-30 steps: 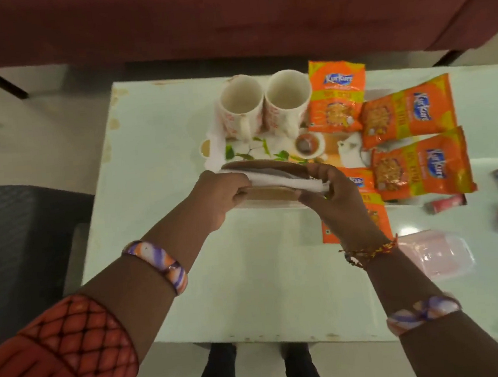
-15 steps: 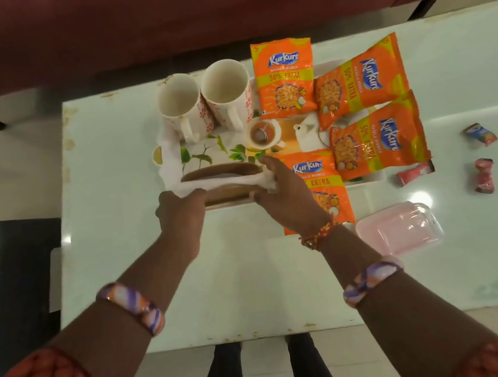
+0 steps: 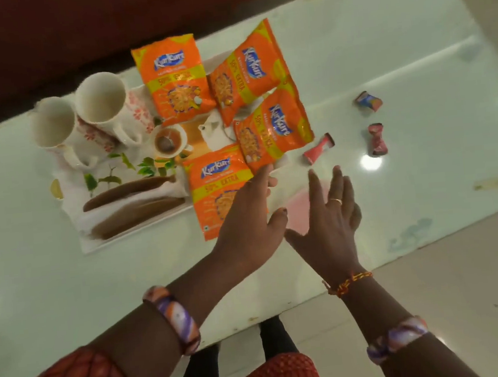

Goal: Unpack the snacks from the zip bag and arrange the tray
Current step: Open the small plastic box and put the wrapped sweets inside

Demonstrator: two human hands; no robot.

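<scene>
Hands left napkin holder (image 3: pixel 134 205) — both grips (left (image 3: pixel 246 219), right (image 3: pixel 330 220)) released | snack packs (image 3: pixel 220 188) orange

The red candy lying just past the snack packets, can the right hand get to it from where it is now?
Probably yes. The right hand is open and holds nothing, and the red candy lies just beyond its fingertips on bare table, with nothing between them.

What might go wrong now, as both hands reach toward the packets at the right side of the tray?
1. The nearest Kurkure packet hangs over the tray edge; the left hand above it might push it off.
2. The two mugs stand close together at the tray's far corner; shifting the tray may knock them together.
3. The pink zip bag is mostly hidden under the right hand and may be swept aside.
</scene>
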